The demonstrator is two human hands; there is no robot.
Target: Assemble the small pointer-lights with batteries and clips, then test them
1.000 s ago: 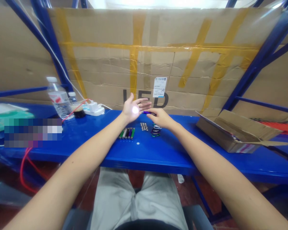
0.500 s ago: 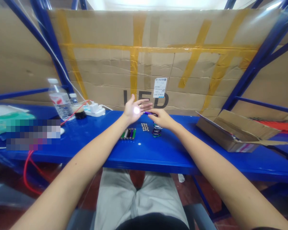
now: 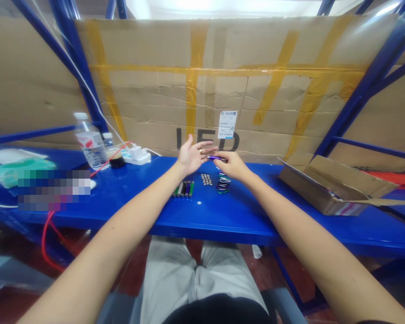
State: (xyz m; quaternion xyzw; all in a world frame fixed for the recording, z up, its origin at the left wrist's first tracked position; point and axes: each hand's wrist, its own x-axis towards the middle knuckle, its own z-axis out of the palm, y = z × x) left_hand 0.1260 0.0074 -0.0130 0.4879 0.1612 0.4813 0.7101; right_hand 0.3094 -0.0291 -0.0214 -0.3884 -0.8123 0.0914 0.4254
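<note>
Right hand (image 3: pixel 234 165) grips a purple tube (image 3: pixel 215 158) (long axis nearly level), pointing at the spread left hand (image 3: pixel 191 158).

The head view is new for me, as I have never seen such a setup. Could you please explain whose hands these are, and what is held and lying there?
There is no machine here: a person works with bare hands. All three pictures come from one camera on that person's head, looking forward and down. The right hand holds a small purple tube, pointing toward the open left hand, which holds nothing. A bright spot seen earlier on the left palm is now gone. On the blue table, in front of the person, lie a row of coloured tubes, small metal pieces and coloured clips. An open cardboard box sits to the right; a water bottle stands to the left.
</note>
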